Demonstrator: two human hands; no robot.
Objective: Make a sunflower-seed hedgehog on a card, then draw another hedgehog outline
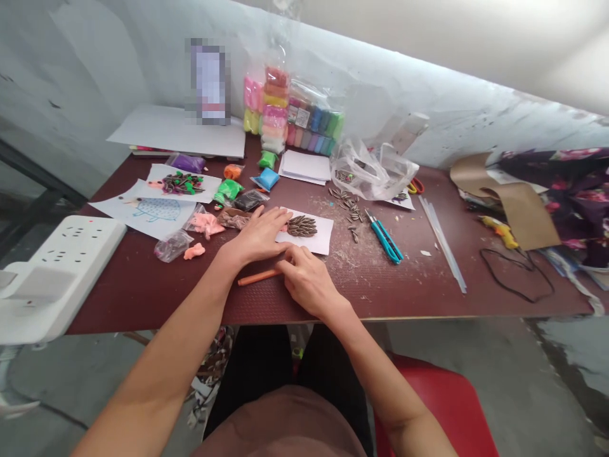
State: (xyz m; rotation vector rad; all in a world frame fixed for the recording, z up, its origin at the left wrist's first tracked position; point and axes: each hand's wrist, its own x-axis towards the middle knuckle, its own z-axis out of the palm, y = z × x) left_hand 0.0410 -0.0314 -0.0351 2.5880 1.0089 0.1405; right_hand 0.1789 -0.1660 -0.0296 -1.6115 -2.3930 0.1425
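My left hand (264, 233) lies nearly flat, fingers stretched, over the left part of a white paper card (323, 236). On the card, striped sunflower seeds (303, 226) overlap in an oval patch, with a bit of pink at its left end, partly hidden by my fingertips. My right hand (307, 279) is curled at the card's front edge, fingertips drawn together; what they hold, if anything, is hidden. An orange marker (259, 277) lies on the table, its right end against or under my right hand. Loose sunflower seeds (349, 203) lie right of the card.
A teal utility knife (385, 238), glue sticks (442, 244) and a yellow glue gun (499, 231) lie to the right. Clay packets (228, 190), pink clay (207, 223) and a hedgehog drawing (152, 212) sit left. A white power strip (71, 266) is at the left edge.
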